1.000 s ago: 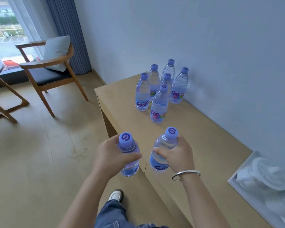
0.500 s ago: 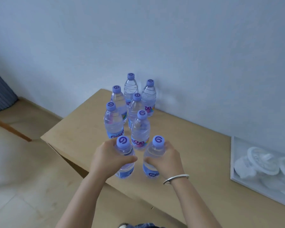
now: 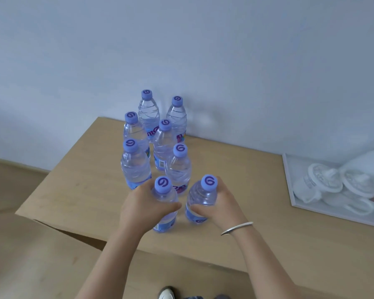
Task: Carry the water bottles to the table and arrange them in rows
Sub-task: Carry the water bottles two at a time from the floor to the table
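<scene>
The left hand [image 3: 141,207] is curling its fingers and thumb around one water bottle [image 3: 165,207], while the right hand [image 3: 219,207] is gripping a second bottle [image 3: 201,198] just beside it. Both are standing upright over the table [image 3: 82,190]. Six more bottles [image 3: 160,145] are standing just beyond the fingertips, in two rows running toward the wall.
</scene>
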Action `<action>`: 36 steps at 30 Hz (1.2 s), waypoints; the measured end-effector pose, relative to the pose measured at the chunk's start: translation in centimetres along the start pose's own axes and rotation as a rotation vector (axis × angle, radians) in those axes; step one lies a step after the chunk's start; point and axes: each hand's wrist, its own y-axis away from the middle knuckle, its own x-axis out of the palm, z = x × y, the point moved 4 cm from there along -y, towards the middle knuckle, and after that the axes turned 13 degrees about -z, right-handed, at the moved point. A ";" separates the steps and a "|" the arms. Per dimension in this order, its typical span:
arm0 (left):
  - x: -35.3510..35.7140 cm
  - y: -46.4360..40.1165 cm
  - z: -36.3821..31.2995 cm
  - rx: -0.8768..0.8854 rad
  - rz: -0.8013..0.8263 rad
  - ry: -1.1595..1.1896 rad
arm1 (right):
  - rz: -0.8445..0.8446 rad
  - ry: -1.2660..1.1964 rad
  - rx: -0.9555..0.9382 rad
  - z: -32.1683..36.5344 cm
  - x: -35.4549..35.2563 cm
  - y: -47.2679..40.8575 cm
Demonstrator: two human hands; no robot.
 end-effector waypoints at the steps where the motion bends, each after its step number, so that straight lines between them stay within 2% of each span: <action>1: -0.1 0.0 0.2 0.006 0.003 0.000 | -0.007 -0.004 0.006 -0.1 0.1 0.1; 9: -0.2 1.2 1.3 0.064 0.036 -0.014 | -0.080 0.021 0.039 -1.6 0.3 2.3; 12: -0.4 1.6 1.7 0.067 0.034 -0.008 | -0.037 0.045 0.121 -3.3 0.1 4.0; 15: -0.6 2.5 2.4 0.070 0.034 -0.089 | 0.043 0.173 0.261 -5.1 -0.4 5.0; 19: -0.5 3.4 2.5 0.007 0.020 -0.266 | 0.067 0.185 0.257 -5.7 -1.1 6.3; 22: 0.1 4.3 2.1 -0.059 0.125 -0.466 | 0.074 0.189 0.261 -6.4 -2.4 7.6; 25: 2.2 6.3 0.7 -0.042 0.169 -0.499 | 0.031 0.176 0.278 -7.6 -5.6 9.7; 29: 7.2 11.4 -2.5 0.096 0.260 -0.580 | -0.088 0.166 0.359 -10.2 -12.5 14.4; 33: 13.9 19.5 -7.0 0.291 0.446 -0.454 | -0.276 0.128 0.468 -13.1 -21.0 21.3; 36: 18.5 26.1 -10.6 0.501 0.533 -0.428 | -0.433 0.152 0.542 -15.3 -27.3 26.9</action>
